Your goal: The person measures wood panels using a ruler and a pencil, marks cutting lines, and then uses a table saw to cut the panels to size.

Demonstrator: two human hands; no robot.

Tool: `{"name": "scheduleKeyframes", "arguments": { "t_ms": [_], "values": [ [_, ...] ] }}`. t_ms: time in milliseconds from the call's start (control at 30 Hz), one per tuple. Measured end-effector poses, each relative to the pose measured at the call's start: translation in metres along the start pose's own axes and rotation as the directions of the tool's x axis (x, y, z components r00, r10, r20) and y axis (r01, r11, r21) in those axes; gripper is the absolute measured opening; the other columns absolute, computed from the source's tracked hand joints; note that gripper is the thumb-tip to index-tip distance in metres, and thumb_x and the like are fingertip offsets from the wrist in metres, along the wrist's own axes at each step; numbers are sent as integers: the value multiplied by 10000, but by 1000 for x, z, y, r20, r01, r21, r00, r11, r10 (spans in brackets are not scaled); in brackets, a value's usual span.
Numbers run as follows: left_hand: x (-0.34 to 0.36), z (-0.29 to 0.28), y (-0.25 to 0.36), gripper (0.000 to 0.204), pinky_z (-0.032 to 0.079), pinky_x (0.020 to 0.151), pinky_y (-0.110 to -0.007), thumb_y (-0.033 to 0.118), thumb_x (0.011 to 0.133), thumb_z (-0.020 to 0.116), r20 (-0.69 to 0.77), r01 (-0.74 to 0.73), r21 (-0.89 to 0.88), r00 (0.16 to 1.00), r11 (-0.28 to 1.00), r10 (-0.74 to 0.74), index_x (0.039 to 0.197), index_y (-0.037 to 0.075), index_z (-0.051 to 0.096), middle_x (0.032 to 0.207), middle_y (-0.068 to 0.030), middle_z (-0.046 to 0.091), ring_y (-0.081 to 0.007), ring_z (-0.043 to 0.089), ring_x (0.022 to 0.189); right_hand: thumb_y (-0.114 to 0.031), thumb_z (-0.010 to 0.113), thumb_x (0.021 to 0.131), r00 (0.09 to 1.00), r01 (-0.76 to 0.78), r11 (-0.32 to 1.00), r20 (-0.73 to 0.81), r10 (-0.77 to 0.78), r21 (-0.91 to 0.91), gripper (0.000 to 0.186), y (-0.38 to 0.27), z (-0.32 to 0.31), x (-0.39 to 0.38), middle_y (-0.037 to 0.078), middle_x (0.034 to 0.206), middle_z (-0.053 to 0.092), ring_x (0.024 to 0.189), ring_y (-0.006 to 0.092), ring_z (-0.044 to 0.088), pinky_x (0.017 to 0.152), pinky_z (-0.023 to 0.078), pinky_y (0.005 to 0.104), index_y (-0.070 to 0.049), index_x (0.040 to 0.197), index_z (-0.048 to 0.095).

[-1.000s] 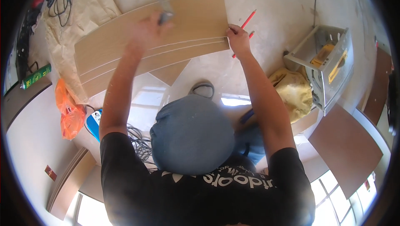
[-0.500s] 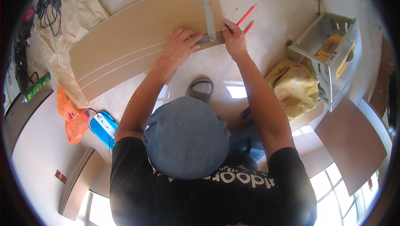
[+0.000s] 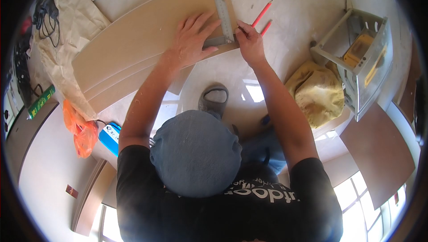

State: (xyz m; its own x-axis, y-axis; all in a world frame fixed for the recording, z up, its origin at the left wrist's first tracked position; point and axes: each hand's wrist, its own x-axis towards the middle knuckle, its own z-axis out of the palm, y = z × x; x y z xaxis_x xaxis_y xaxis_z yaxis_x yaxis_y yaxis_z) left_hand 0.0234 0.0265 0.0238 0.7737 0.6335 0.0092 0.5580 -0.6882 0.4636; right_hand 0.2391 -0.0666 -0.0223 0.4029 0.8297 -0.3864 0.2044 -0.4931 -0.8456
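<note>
One metal square [image 3: 221,8] lies between left hand [image 3: 191,41], spread on smooth board [image 3: 138,30], and right hand [image 3: 251,46], seemingly pinching a red pencil [image 3: 262,13].

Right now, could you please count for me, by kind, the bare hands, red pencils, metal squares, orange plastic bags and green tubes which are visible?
Bare hands, the left hand and the right hand: 2
Red pencils: 2
Metal square: 1
Orange plastic bag: 1
Green tube: 1
Total: 7
</note>
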Motion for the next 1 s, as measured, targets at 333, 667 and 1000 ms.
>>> {"name": "scheduleKeyframes", "arguments": {
  "t_ms": [333,667,1000],
  "values": [
    [32,1,-18,895,185,1283,-567,535,806,824,209,-163,68,967,984,146,1584,242,491,1738,-26,289,-276,245,1589,-203,617,1035,999,-38,998,26,39,-54,344,-16,-5,-4,187,1044,703,940,282,688,872,546,374,-57,1335,699],
    [33,10,-20,893,173,1274,-587,558,795,828,194,-128,27,974,991,120,1575,270,501,1735,-12,302,-270,258,1585,-75,495,1061,1000,6,978,24,-1,-209,474,-53,-39,-6,221,907,699,799,353,695,785,558,440,-124,1532,509],
    [36,13,-20,913,171,1277,-608,511,775,861,225,-106,14,969,994,100,1576,265,496,1736,-24,298,-275,250,1594,-204,536,1074,999,34,868,25,-25,-495,397,-88,-45,9,263,821,705,751,502,686,659,536,573,-87,1444,453]
  ]
}}
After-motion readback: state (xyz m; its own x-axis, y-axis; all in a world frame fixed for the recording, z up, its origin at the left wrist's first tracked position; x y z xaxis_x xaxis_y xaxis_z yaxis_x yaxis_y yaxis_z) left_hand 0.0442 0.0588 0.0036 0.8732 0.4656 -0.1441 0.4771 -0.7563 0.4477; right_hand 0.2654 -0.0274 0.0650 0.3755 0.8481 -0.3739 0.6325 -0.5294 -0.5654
